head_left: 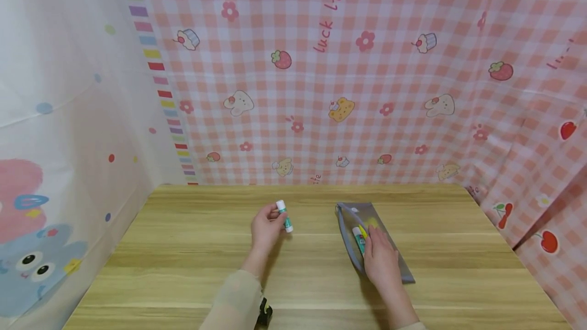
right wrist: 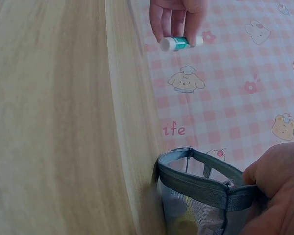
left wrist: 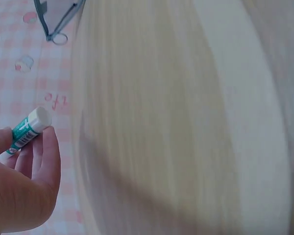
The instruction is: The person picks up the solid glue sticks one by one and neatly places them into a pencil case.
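Note:
My left hand [head_left: 267,230] pinches a glue stick [head_left: 285,218] with white ends and a green label, between thumb and fingers. It is raised to the left of a grey mesh zip pouch [head_left: 345,233]. The right hand [head_left: 382,259] grips the pouch by its side, the thumb at the grey rim [right wrist: 193,186] in the right wrist view. The pouch's mouth gapes toward the left. Inside show a second glue stick [head_left: 359,240] and something yellow [head_left: 364,231], both partly hidden by the right hand and the mesh.
Both hands are over a wooden table [head_left: 192,248]. A pink checked curtain [head_left: 302,85] hangs behind its back edge, and a white patterned curtain [head_left: 69,131] hangs at the left. A small black object [head_left: 264,313] shows beside the left sleeve.

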`<state>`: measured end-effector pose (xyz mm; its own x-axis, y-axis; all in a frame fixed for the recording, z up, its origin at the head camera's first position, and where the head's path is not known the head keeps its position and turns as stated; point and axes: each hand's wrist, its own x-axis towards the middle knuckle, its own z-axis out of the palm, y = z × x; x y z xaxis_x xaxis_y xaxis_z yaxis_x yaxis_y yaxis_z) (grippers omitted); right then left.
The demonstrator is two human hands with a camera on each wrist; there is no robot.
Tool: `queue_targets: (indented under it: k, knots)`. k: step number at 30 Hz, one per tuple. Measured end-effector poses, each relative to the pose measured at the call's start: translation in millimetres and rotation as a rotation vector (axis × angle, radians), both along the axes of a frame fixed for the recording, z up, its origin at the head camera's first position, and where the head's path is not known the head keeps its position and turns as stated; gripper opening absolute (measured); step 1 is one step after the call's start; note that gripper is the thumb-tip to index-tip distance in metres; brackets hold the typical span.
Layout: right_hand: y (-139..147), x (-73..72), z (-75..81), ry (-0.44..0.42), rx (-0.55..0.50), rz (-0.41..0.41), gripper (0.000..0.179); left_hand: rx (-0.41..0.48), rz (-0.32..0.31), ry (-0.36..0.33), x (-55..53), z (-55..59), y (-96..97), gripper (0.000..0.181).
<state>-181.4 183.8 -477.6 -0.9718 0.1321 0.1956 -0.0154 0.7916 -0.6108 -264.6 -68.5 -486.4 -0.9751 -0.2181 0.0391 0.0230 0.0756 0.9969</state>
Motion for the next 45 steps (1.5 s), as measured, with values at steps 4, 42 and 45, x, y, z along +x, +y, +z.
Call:
queue_targets:
  k: [4, 42, 45]
  knots:
    - [0, 0.0, -0.6, 0.004, 0.001, -0.001, 0.041, 0.004, -0.025, -0.017, 2.4, 0.6, 9.2, 0.031]
    - [0, -0.1, 0.0, -0.004, 0.0, -0.006, 0.041, 0.049, -0.22, -0.101, 30.6, -3.4, 106.6, 0.025]
    - [0, -0.5, -0.4, -0.006, -0.002, -0.007, 0.041, 0.057, -0.226, -0.116, 33.1, -4.4, 112.3, 0.023]
